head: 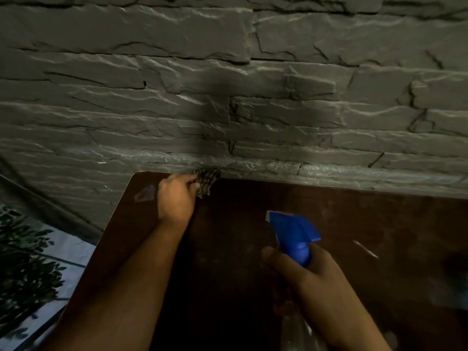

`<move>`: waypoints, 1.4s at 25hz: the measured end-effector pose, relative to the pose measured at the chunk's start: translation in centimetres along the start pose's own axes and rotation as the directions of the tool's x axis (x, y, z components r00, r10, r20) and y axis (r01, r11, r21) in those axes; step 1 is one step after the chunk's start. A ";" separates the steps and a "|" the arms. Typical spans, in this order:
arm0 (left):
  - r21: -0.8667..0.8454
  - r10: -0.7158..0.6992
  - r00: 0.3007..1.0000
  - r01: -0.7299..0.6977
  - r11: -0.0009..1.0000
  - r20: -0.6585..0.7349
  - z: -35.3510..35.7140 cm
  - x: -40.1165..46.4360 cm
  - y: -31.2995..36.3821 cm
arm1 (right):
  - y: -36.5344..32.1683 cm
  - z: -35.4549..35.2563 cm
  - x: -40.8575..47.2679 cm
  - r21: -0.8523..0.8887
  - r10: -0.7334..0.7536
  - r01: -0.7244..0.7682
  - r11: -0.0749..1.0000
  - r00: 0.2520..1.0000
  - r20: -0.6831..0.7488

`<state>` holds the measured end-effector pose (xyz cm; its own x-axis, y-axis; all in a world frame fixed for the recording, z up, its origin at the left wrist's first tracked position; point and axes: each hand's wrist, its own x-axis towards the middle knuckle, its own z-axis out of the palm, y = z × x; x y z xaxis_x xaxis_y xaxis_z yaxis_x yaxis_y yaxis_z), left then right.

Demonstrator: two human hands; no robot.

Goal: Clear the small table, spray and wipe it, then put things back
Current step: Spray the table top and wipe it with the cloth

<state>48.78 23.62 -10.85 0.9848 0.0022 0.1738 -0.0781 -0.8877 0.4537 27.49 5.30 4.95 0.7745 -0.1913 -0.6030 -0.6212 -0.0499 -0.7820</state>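
The left hand (174,196) has its fingers curled round a checked cloth (206,182), bunched up and pressed onto the dark brown table (354,224); the cloth sticks out just past the fingers, at the table's far edge and touching the foot of the grey stone wall (228,84) behind it; a pale smear shows on the tabletop just left of that hand. The right hand (306,272) grips the neck of a spray bottle (295,239), fingers wrapped tightly round it; the blue trigger head rises above the grip with its nozzle aimed up and left toward the cloth; the clear body hangs below the hand, dim and hard to make out. The two hands are well apart over the tabletop; off the table's left edge, well left of the cloth hand, lie green leaves (22,262) and pale paving.
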 end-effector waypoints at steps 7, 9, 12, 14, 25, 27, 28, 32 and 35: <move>-0.059 -0.028 0.993 0.035 0.998 0.116 4.6 -3.3 9.5 | 0.5 0.1 0.2 0.013 0.001 -0.001 1.000 1.000 0.012; -0.115 0.170 0.943 -0.143 0.983 0.284 5.6 -4.4 12.3 | 0.5 0.6 0.3 0.017 -0.018 0.017 1.000 1.000 0.019; -0.181 0.282 0.934 -0.245 0.952 0.221 3.4 -4.0 8.9 | 0.2 0.8 0.1 0.024 -0.077 0.077 0.997 0.997 0.020; -0.104 0.229 0.966 -0.217 0.971 0.122 1.3 -2.7 4.2 | 0.0 0.7 0.1 0.028 -0.109 0.108 0.994 0.994 0.014; -0.133 0.425 0.874 -0.404 0.905 0.234 -0.3 -7.8 1.4 | -1.4 0.8 1.9 -0.098 -0.210 0.207 0.973 0.977 -0.028; -0.003 0.256 0.957 -0.258 0.966 0.137 -0.9 -3.9 -0.9 | -1.4 0.2 2.1 -0.105 -0.165 0.163 0.981 0.986 -0.006; 0.035 0.155 0.983 -0.159 0.987 0.100 -0.9 -1.9 -1.1 | -1.4 0.0 2.2 -0.117 -0.149 0.146 0.982 0.989 -0.015; -0.087 0.255 0.938 -0.241 0.967 0.233 0.2 -4.1 3.6 | -1.5 -0.7 2.3 -0.142 -0.130 0.122 0.982 0.990 -0.050; -0.238 0.544 0.763 -0.489 0.839 0.349 -1.1 -10.8 1.4 | -0.8 -1.3 1.8 -0.119 -0.080 0.081 0.990 0.997 0.010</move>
<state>37.83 22.83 -11.13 0.7631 -0.6420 0.0740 -0.5844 -0.6365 0.5033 29.28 3.72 4.71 0.8229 -0.1770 -0.5399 -0.5664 -0.1814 -0.8039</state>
